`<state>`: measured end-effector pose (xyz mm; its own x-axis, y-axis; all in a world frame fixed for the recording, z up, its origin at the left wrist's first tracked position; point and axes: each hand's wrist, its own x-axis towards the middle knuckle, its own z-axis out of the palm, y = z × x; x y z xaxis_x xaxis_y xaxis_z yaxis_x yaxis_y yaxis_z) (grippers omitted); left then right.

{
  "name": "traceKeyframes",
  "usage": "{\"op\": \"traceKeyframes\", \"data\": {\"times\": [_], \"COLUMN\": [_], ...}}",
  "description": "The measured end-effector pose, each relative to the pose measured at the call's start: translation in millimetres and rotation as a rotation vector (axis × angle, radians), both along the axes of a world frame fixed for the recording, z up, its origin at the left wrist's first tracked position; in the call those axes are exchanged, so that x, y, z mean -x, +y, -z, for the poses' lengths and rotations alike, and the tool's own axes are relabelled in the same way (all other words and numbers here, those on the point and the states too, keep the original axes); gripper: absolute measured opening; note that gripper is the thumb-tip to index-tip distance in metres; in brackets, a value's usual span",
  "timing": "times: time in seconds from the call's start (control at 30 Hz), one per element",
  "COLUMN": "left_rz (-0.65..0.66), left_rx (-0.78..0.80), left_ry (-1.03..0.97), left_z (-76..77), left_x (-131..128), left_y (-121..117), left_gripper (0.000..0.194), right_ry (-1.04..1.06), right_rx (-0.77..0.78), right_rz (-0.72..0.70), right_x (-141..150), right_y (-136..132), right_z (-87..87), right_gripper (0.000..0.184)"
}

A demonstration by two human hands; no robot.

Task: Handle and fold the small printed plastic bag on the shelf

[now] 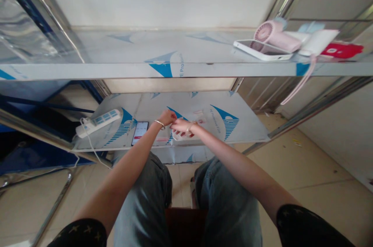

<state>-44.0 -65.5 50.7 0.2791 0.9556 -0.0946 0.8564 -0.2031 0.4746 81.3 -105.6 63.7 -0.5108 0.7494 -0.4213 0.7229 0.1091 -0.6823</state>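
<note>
Both my arms reach forward to the lower steel shelf (pixel 233 130). My left hand (pixel 167 117) is closed in a pinch, its fingertips meeting those of my right hand (pixel 181 125). My right hand is also closed, resting over a small white tray-like thing (pixel 179 136) with something red in it. What the fingers pinch is too small to make out. A phone (pixel 140 132) with a lit screen lies flat just left of my left wrist.
A white power strip (pixel 99 121) with its cord lies at the shelf's left end. On the upper shelf (pixel 145 69) at the right sit a pink handheld fan (pixel 275 36), a white phone (pixel 262 50), a white block (pixel 319 41) and a red item (pixel 344 50).
</note>
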Motion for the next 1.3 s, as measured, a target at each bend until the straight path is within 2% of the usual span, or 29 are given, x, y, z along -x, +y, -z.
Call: {"op": "traceKeyframes", "data": {"times": [0.03, 0.07, 0.13, 0.23, 0.33, 0.5, 0.7, 0.9, 1.03, 1.3], "left_rz": [0.000, -0.001, 0.001, -0.006, 0.015, 0.077, 0.104, 0.123, 0.156, 0.162], "left_rx": [-0.009, -0.013, -0.005, 0.016, 0.008, -0.075, -0.066, -0.057, -0.041, -0.059], "left_ry": [-0.034, -0.078, -0.183, -0.298, -0.355, -0.343, -0.415, -0.489, -0.516, -0.467], "left_z": [-1.6, -2.6, -3.6, -5.1, -7.8, -10.9, -9.4, -13.5, -20.6, -25.3], "left_x": [-1, -2, -4, -9, -14, -18, -15, -17, -21, -26], "left_y": [-1, -2, -3, -4, -5, -5, -3, -9, -14, -17], "left_gripper": [0.020, 0.019, 0.017, 0.016, 0.017, 0.016, 0.021, 0.025, 0.026, 0.024], "right_ry": [0.011, 0.063, 0.115, 0.184, 0.330, 0.488, 0.503, 0.533, 0.533, 0.507], "right_rx": [0.037, 0.134, 0.299, 0.371, 0.388, 0.341, 0.324, 0.367, 0.363, 0.338], "right_rz": [0.045, 0.175, 0.328, 0.477, 0.548, 0.573, 0.611, 0.519, 0.508, 0.449], "right_x": [-7, -14, -26, -39, -46, -49, -54, -63, -69, -78], "right_y": [7, 11, 13, 13, 18, 24, 22, 21, 18, 16], "right_z": [-4.5, -7.5, -9.2, -5.3, -0.9, -0.9, -16.8, -28.8, -33.4, -37.4], "right_gripper": [0.026, 0.027, 0.028, 0.032, 0.034, 0.018, 0.016, 0.016, 0.012, 0.005]}}
